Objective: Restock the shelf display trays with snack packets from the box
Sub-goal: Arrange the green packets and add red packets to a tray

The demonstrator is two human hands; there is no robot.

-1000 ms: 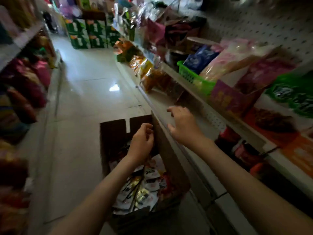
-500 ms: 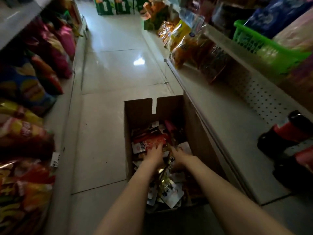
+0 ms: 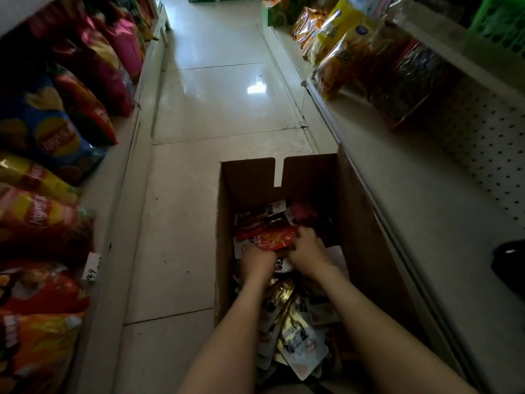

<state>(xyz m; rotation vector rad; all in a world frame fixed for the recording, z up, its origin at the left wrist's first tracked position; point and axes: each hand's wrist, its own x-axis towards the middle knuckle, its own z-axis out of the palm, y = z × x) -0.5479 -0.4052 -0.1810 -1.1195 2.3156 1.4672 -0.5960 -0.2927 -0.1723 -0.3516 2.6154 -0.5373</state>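
Down the left side, a shelf is packed with chip bags [image 3: 56,137] in blue, red, yellow and pink, and a small price tag [image 3: 92,265] hangs from its edge near the viewer. The pale tiled floor [image 3: 216,109] runs away up the middle of the aisle. On it, near and slightly right of centre, stands the open cardboard box [image 3: 250,177], its right wall touching the base of the right-hand shelf [image 3: 426,223]. The box holds a loose heap of snack packets [image 3: 298,342], white, gold and red. Both bare forearms reach down into it. The left hand [image 3: 258,262] has its fingers curled down among the packets at the near edge of a red packet [image 3: 270,237] lying on top of the heap; what they hold cannot be told. Just to its right, the right hand [image 3: 309,251] curls its fingers over the right end of that same red packet, gripping it. Further right, the lower shelf board is backed by a white pegboard [image 3: 494,149]. At its far end lean clear bags [image 3: 355,52] of orange and dark snacks, and a green basket [image 3: 502,21] sits on the shelf above.
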